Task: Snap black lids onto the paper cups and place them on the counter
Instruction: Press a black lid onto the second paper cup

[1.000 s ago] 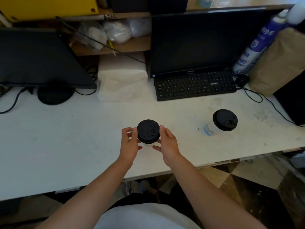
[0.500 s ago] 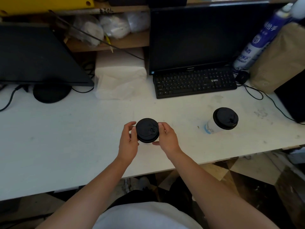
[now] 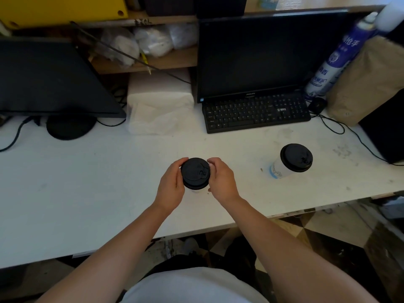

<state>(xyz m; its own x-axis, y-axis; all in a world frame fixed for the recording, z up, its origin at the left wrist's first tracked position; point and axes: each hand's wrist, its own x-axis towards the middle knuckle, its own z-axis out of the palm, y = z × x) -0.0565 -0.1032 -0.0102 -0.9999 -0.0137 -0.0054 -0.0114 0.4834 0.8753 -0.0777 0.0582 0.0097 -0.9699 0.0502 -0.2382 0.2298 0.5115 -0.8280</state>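
- Nearest the camera, the left hand (image 3: 172,184) and the right hand (image 3: 220,179) now close in tight on either side of the black lid (image 3: 195,172), fingers curled round its rim. A second ago the fingers stood looser, with the fingertips only lightly at the rim and the palms further off.
- Both hands are grasping the lidded paper cup (image 3: 197,190), of which only a sliver of white wall shows under the lid; the rest is hidden by the hands. Whether the cup stands on the counter or is held just above it cannot be told from this angle.
- The lid sits level over the cup mouth, its sip-hole flap turned to the right. I judge the tighter squeeze to be the press that seats the rim, so this cup is at or close to the snap; whether the rim has caught all the way round cannot be seen.
- Further out and to the right, well apart from the hands, a second paper cup with its black lid on (image 3: 291,160) stands on the white counter (image 3: 87,182), unmoved across the frames. That one looks finished.
- So the task appears well along: one cup done, one nearly so, with only its release on the counter left. No further unlidded cups are in view.
- At the back, the keyboard (image 3: 255,112) and monitor (image 3: 269,55) are as they were.
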